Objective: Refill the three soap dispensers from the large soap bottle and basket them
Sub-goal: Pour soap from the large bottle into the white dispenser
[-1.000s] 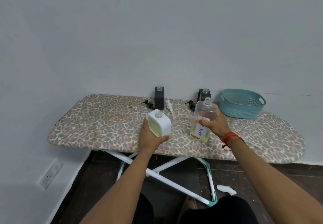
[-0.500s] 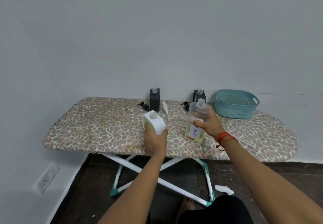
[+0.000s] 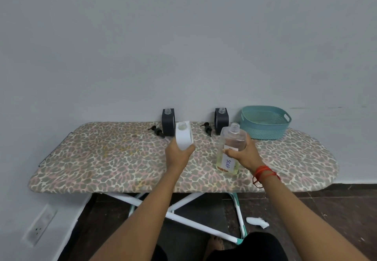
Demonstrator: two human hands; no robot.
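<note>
My left hand [image 3: 179,154] grips a white square soap dispenser [image 3: 184,136] with its neck uncapped, held above the ironing board [image 3: 102,158]. My right hand [image 3: 243,155] holds the large clear soap bottle [image 3: 230,148], labelled SOAP, standing upright on the board with a little yellow liquid at its bottom. Two dark dispensers stand uncapped at the back by the wall, one on the left [image 3: 167,121] and one on the right [image 3: 221,120]. A black pump head lies beside each, the left one [image 3: 156,130] and the right one [image 3: 207,128]. The teal basket [image 3: 265,123] sits at the back right.
The board has a leopard-print cover and stands against a grey wall. Its white and teal legs [image 3: 195,224] cross below. A white object [image 3: 257,222] lies on the dark floor. A wall socket [image 3: 39,228] is at lower left.
My left hand has carried the white dispenser away from me, towards the back of the board, turning it more upright. The soap bottle stays under my right hand.
</note>
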